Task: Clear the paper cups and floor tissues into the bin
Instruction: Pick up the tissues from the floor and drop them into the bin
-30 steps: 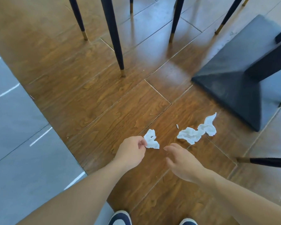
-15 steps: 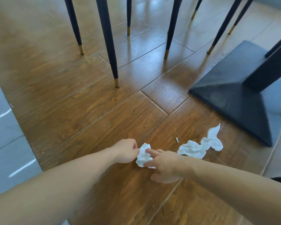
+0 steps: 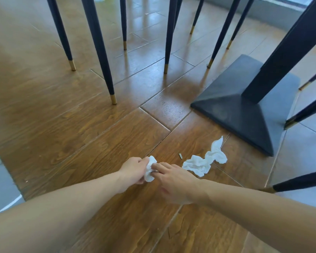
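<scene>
A dining area, likely a café or canteen: several slim dark chair legs (image 3: 100,52) with brass tips crowd around a heavy pedestal table base (image 3: 244,110) (square, dark metal) on wood-look floor tiles (image 3: 71,134) bordered by grey ones.

1. Low in the middle of the frame, the left hand (image 3: 135,170) pinches a crumpled tissue (image 3: 150,168); the right hand (image 3: 173,181) has its fingertips on it too.
2. Right of them, two more tissues (image 3: 204,161) lie on the wooden floor (image 3: 80,143).
3. At the right edge stands a dark table base (image 3: 241,114).
</scene>
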